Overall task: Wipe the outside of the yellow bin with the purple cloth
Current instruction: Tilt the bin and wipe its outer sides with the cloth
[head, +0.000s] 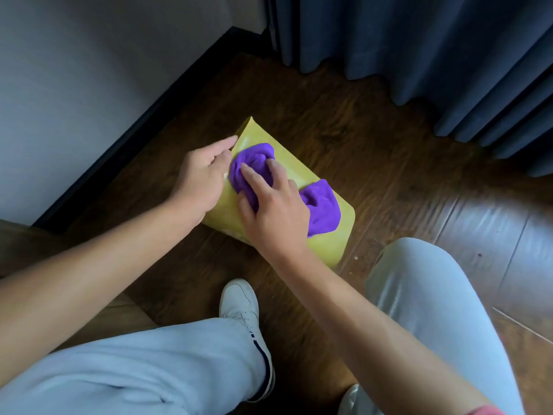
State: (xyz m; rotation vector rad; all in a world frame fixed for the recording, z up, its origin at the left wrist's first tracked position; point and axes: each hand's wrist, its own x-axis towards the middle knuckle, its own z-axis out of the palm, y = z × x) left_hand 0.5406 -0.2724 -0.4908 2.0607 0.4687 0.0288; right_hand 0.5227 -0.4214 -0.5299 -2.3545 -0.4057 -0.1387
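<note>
We crouch over the yellow bin, which lies on its side on the wooden floor, near the corner where a dark skirting board meets the blue curtain. The purple cloth is bunched on the bin's upturned face, so wiping is under way on this one side. Whether that face is clean yet we cannot tell; it looks glossy near the far corner. By our judgement the other outer sides, and the one against the floor, are left to do, which would call for turning the bin. Our right hand reaches across from the lower right, fingers spread and pressing down into the cloth, the fabric bulging out beyond the fingertips and behind the palm. Our left hand rests at the bin's left edge, fingers loosely extended with the forefinger pointing toward the far corner; it appears to steady the bin and grips nothing. Both forearms are bare. A white shoe and pale trousers frame the near ground.
</note>
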